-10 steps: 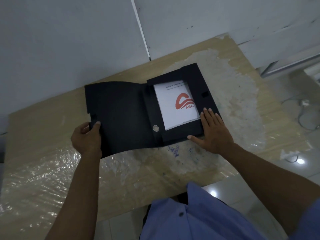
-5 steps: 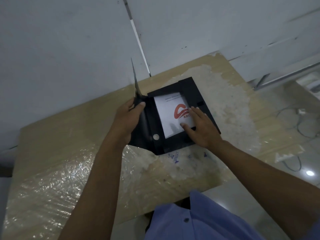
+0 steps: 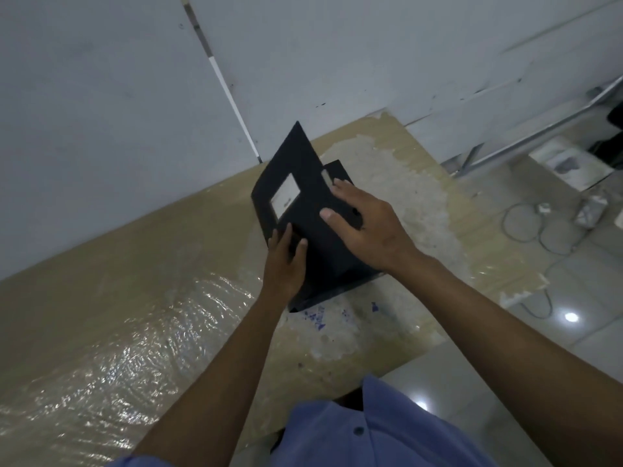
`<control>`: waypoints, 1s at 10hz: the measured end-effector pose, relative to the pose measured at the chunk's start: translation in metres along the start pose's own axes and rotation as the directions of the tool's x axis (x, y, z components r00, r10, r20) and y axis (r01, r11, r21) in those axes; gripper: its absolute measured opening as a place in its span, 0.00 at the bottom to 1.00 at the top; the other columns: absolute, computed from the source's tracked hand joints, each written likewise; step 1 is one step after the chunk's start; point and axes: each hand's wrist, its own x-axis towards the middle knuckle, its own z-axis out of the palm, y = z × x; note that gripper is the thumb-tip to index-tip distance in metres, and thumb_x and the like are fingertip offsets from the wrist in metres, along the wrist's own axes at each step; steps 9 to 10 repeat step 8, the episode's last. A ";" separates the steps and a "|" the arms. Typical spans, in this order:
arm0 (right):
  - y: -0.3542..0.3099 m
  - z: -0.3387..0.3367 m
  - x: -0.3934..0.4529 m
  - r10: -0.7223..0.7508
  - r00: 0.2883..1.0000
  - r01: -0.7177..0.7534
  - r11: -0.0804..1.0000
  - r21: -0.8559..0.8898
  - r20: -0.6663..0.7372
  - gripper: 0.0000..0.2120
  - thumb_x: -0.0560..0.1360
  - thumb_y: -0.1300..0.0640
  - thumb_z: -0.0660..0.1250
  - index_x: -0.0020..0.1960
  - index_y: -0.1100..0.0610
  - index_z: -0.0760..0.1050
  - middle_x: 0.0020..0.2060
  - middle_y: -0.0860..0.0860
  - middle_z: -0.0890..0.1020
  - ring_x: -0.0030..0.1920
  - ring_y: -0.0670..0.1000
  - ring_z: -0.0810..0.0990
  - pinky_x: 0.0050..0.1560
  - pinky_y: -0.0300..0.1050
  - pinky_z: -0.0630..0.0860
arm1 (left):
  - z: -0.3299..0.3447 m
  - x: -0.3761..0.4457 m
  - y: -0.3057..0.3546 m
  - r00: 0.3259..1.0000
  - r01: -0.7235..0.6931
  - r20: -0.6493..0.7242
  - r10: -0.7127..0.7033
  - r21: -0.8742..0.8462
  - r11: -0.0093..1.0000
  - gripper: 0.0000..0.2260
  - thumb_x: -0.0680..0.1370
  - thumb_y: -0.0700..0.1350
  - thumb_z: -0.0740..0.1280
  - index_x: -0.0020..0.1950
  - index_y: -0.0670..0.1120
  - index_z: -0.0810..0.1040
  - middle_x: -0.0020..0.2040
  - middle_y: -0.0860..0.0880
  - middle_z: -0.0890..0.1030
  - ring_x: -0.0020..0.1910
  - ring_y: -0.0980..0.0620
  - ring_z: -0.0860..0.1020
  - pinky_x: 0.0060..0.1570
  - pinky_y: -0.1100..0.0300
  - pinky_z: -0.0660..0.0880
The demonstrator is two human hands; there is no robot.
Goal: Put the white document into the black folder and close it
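The black folder [image 3: 313,210], a stiff box-type file with a pale label window on its cover, sits just above the centre of the frame on the plastic-wrapped wooden table [image 3: 135,298], its cover swung over but not flat: the far corner of the cover stands raised toward the upper middle of the frame. The white document is not visible; it is presumably under the cover, inside the folder. The left hand [image 3: 285,261] lies flat on the near part of the cover, fingers together and extended, pressing rather than pinching. The right hand [image 3: 364,224] is spread over the cover's right side, thumb splayed toward the centre, palm down, holding nothing. The likely trouble from here is a poor close: if the right edge flap [image 3: 337,170], a dark strip showing beyond the cover at the upper right of the folder, is not tucked or snapped, the cover may spring back up when the pressure goes. A sheet shifted off square could also catch and crease under the lid, though I cannot tell how it lies. Uneven pressing might slide the folder on the glossy wrapping, which looks slick. Around it, the grey wall [image 3: 101,96] lies close behind at the upper left, cables [image 3: 532,224] trail on the tiled floor at the right, and nothing on the table blocks the hands.
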 end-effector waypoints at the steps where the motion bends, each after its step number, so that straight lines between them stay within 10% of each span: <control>1: 0.033 0.012 -0.010 0.087 0.992 -0.065 0.976 -0.210 0.094 0.33 0.81 0.41 0.66 0.80 0.57 0.67 0.82 0.50 0.65 0.84 0.48 0.55 0.82 0.49 0.60 | 0.015 -0.002 -0.028 1.000 -0.023 0.009 0.022 0.113 0.993 0.27 0.85 0.55 0.57 0.83 0.49 0.56 0.84 0.42 0.51 0.82 0.42 0.49 0.78 0.41 0.54; 6: 0.145 0.061 -0.045 0.180 0.968 0.006 0.680 -0.734 0.175 0.36 0.84 0.39 0.50 0.84 0.61 0.54 0.84 0.62 0.55 0.84 0.61 0.53 0.84 0.58 0.52 | 0.064 -0.003 -0.066 0.977 -0.162 -0.038 0.212 0.519 0.839 0.27 0.85 0.49 0.59 0.80 0.38 0.59 0.81 0.30 0.52 0.80 0.31 0.49 0.79 0.45 0.47; 10: 0.118 0.068 -0.039 0.185 0.979 -0.073 0.700 -0.710 0.082 0.33 0.84 0.43 0.54 0.82 0.62 0.59 0.83 0.62 0.58 0.84 0.62 0.56 0.82 0.64 0.58 | 0.044 -0.003 -0.057 0.994 -0.112 0.037 0.106 0.388 0.915 0.30 0.85 0.57 0.53 0.83 0.47 0.48 0.83 0.40 0.42 0.82 0.40 0.39 0.80 0.44 0.45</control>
